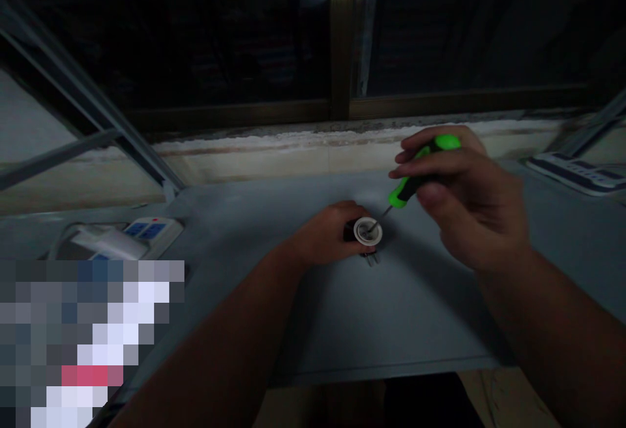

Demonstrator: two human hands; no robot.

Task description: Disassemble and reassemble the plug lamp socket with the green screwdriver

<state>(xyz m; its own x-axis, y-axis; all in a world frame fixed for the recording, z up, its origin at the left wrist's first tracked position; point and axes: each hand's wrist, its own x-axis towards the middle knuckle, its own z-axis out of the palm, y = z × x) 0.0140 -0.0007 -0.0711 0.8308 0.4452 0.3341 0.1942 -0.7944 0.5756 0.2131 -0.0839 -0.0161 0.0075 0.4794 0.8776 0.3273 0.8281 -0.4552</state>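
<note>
From where I stood, the screwdriver (pixel 398 197) slanted over the bench (pixel 411 330), its green butt end up and to the right, its long axis running down leftward and its thin shaft reaching into the round white mouth of a socket (pixel 362 235). Whether the tip met anything inside, I couldn't tell. The right hand (pixel 482 199) had its fingers (pixel 425 166) curled about the green-and-black handle, thumb on the near side; the left hand (pixel 332 235) had its own wrapped around the socket's dark body. That mouth faced up, and two metal prongs (pixel 373 259) jutted toward the person. A good stretch of bench ran from there to the straight near edge, while a pale wall (pixel 293 162) under a window frame (pixel 340 56) bounded the far side. Off left, past the left forearm (pixel 229 323), lay a power strip (pixel 163 232) with a white block (pixel 120 243), near a slanting metal strut (pixel 105 115); a white-and-dark object (pixel 581 177) sat at far right.
</note>
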